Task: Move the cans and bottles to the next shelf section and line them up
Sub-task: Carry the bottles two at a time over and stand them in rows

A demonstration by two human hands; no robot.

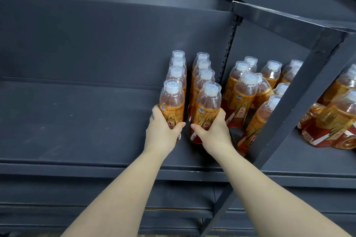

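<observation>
Two front bottles gripped, left hand round one bottle, right hand round another.

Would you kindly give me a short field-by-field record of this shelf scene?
left hand: grips left front bottle
right hand: grips right front bottle
left section: left row and right row, four upright bottles each
right section: loose cluster; lying bottles at far right
shelf: dark grey
</observation>
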